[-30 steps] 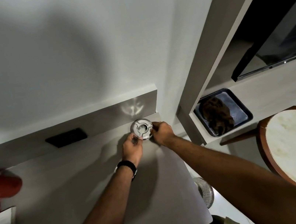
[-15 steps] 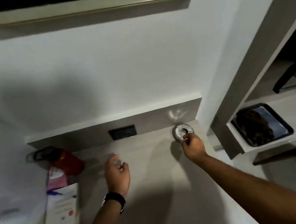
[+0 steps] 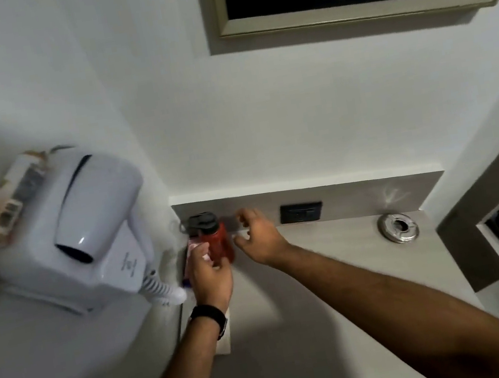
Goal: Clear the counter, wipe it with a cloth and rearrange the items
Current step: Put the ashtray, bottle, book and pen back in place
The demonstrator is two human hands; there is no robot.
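Both hands flank the red bottle [image 3: 217, 243], which stands upright, long axis vertical, at the counter's [image 3: 336, 273] back-left corner. Left hand [image 3: 209, 276] sits at the bottle's 7 o'clock, fingers curled, touching or nearly so; right hand [image 3: 259, 239], at 3 o'clock, is spread and just clear. Left is nearer. Ashtray [image 3: 398, 227] lies well apart at 3 o'clock. Dryer [image 3: 85, 231] logo unreadable.
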